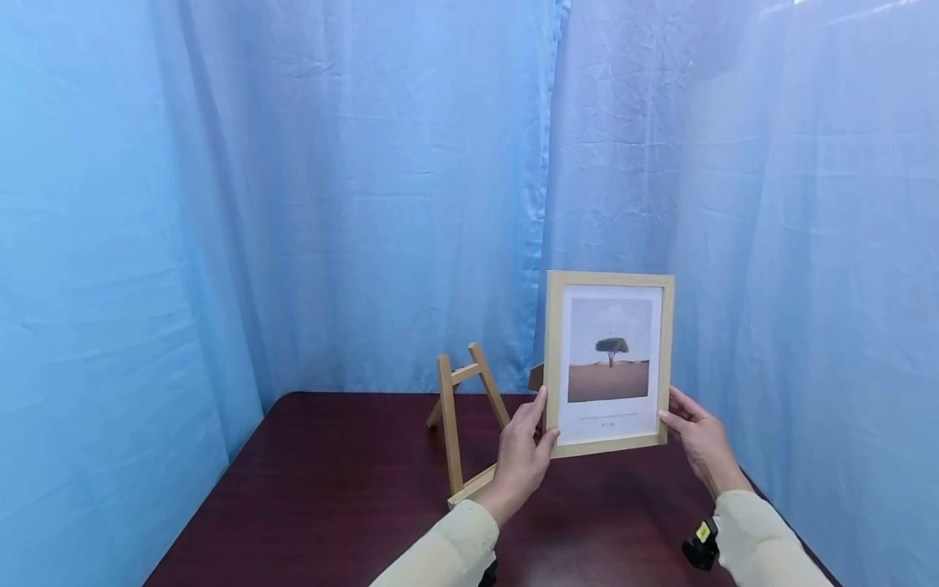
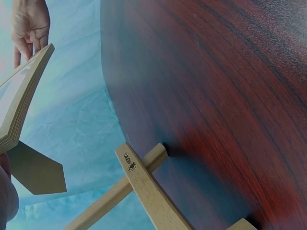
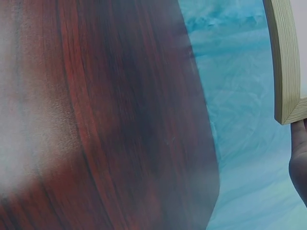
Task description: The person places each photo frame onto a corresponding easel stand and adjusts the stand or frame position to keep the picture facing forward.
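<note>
A light wooden picture frame [image 1: 610, 291] with a tree print is held upright above the table. My left hand [image 1: 522, 452] grips its lower left edge, thumb on the front. The right hand [image 1: 700, 436] pinches the lower right edge, thumb in front and fingers behind. Behind the frame a brown support flap [image 2: 38, 170] sticks out in the left wrist view. A small wooden easel [image 1: 449, 420] stands on the table just left of the frame, partly hidden by my left hand and forearm. In the right wrist view the frame's corner [image 3: 288, 91] shows above part of the right hand [image 3: 298, 158].
The dark red wooden table [image 1: 323, 481] reaches back to light blue curtains [image 1: 411, 196], which hang behind it and on both sides. A black device with a yellow label [image 1: 702, 545] is on the right wrist.
</note>
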The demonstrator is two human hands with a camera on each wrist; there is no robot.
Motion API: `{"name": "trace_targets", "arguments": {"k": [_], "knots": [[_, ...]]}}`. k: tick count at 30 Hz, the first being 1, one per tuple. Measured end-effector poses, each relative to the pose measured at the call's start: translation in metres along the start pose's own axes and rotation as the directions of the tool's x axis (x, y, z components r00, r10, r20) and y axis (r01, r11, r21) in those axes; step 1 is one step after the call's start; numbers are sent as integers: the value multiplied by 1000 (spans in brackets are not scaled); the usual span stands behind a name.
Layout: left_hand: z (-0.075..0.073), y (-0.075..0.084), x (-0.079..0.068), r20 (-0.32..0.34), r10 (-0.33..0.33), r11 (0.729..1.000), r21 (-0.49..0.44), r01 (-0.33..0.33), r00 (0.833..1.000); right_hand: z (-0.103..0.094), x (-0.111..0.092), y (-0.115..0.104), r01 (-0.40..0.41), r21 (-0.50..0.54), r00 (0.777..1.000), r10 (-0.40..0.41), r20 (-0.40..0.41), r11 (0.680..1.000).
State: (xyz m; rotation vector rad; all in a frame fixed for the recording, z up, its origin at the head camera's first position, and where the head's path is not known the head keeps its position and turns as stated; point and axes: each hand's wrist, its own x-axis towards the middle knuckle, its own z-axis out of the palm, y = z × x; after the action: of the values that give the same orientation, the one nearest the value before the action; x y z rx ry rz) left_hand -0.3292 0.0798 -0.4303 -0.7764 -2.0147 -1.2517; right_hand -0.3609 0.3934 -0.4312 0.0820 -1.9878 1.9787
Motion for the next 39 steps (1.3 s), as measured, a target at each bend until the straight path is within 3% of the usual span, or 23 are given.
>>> {"name": "trace_targets", "arguments": {"k": [11,20,28,34,39], "knots": [[-5,6,-5,-8,-24,999,25,24,1000,6,5,-2,21,25,999,-22,32,999],[-8,13,-9,-34,37,998,60,-35,999,10,6,-2,-9,63,999,7,40,998],[-9,16,-12,-72,78,995,73,-73,994,16,7,-2,7,110,998,-14,66,994],[-10,22,-14,-59,72,995,66,-68,996,19,8,-2,1,113,998,-9,66,994],[-11,23,-16,-65,108,991,93,-102,992,22,9,-2,-10,122,997,1,73,992]]}}
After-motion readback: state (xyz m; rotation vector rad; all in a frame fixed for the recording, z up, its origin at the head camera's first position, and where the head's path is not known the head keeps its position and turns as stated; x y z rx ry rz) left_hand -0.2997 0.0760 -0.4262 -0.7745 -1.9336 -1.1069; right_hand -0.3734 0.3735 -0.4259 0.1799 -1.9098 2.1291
